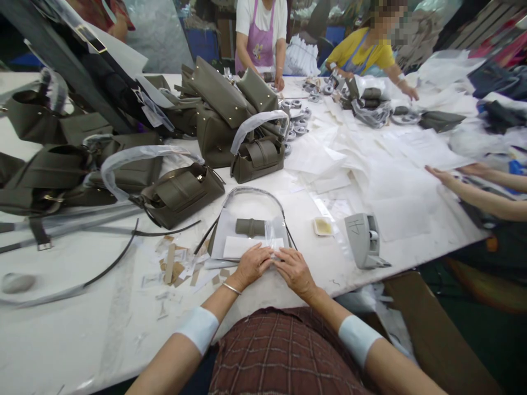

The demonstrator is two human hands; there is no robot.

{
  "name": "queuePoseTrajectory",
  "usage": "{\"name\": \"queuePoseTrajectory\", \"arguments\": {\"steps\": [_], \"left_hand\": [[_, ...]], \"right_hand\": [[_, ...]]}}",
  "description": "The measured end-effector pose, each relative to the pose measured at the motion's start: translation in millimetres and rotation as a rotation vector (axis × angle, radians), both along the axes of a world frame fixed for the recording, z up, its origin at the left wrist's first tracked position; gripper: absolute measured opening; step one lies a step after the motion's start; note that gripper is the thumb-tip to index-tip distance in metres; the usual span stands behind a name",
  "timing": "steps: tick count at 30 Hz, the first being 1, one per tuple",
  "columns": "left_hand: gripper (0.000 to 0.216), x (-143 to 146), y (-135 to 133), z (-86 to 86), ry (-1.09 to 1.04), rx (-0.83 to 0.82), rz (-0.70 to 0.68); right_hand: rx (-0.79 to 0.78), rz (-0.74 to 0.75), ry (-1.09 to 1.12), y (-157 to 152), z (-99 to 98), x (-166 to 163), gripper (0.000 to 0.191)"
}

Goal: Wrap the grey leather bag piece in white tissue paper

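A dark olive handbag (250,226) lies in front of me under a translucent white wrap, with its plastic-covered handle (253,189) arching away from me. A folded white paper sheet (242,247) lies across its near side. My left hand (252,266) is closed on the near edge of this sheet, fingers bent over it and pointing right. Beside it, my right hand (296,272) is closed on the same edge, its fingertips almost meeting the left ones. Both thumbs are mostly hidden. Clear film shows by the fingertips.
A grey tape dispenser (362,240) and a small yellowish dish (322,226) stand to the right. Olive handbags (181,192) crowd the left and back. Paper scraps (173,266) and a loose strap (111,269) lie left. A co-worker's hands (457,174) hold white sheets at right.
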State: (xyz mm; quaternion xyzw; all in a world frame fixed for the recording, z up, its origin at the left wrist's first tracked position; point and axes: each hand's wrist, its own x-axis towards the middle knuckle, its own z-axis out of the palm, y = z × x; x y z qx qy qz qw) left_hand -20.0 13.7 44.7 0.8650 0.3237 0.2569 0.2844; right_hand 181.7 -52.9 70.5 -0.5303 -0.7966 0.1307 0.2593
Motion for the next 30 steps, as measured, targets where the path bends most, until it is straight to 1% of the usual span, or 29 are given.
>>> {"name": "queuePoseTrajectory", "arguments": {"steps": [1,3,5,6,8,10,13,16,17,19,21,23,25,27,30], "left_hand": [[0.020,1,-1,-0.4,0.000,0.014,0.004],[0.014,3,-2,-1.1,0.007,0.024,0.010],[0.010,4,-3,-2.1,0.011,0.019,0.024],[0.009,4,-3,-2.9,0.012,0.018,0.030],[0.010,4,-3,-4.4,0.022,0.026,0.035],[0.017,3,-2,-4.9,0.045,0.044,0.031],[0.025,2,0,-1.5,0.097,0.069,-0.003],[0.023,3,1,4.8,0.135,0.081,-0.014],[0.021,4,1,6.2,0.137,0.085,-0.009],[0.019,5,0,6.9,0.135,0.100,-0.004],[0.019,5,-1,4.4,0.131,0.126,-0.007],[0.021,4,-1,-0.7,0.131,0.150,-0.007],[0.021,4,-2,-6.5,0.129,0.168,0.001],[0.022,3,-1,-11.4,0.126,0.190,0.003],[0.023,4,0,-14.9,0.130,0.236,0.000]], "right_hand": [[-0.012,-0.044,0.022,-6,1.0,5,0.022],[-0.088,-0.198,0.071,-21,-1.4,13,0.019],[-0.252,-0.343,0.090,-34,-9.3,17,0.015],[-0.349,-0.391,0.076,-39,-14.5,16,0.016],[-0.506,-0.453,-0.003,-41,-25.0,8,0.024],[-0.581,-0.503,-0.116,-36,-32.9,-3,0.030],[-0.677,-0.550,-0.222,-21,-36.7,-16,0.025],[-0.795,-0.572,-0.190,-10,-34.1,-17,0.021],[-0.819,-0.580,-0.144,-9,-32.9,-16,0.020],[-0.906,-0.598,0.040,-7,-30.4,-12,0.021],[-1.049,-0.601,0.254,-7,-27.8,-10,0.027],[-1.174,-0.583,0.393,-9,-24.6,-10,0.031],[-1.226,-0.559,0.470,-13,-21.5,-11,0.029],[-1.263,-0.552,0.598,-21,-19.2,-13,0.027],[-1.324,-0.549,0.796,-39,-17.5,-15,0.029]]}}
